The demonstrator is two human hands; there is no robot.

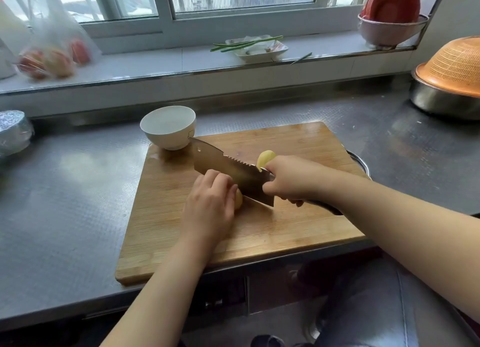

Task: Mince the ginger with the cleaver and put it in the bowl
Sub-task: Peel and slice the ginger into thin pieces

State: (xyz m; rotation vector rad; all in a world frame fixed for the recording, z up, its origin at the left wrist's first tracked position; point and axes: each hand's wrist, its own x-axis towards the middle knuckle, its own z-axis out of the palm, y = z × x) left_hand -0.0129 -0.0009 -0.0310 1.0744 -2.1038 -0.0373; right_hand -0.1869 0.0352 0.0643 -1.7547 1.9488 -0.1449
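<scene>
Cleaver [228,169] at frame centre is gripped by right hand [291,180]; left hand [210,204] curls over ginger [238,200] on board [259,230].

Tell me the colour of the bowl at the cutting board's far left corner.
White; the bowl shows plainly in the head view, with a small dark mark on its side.
</scene>
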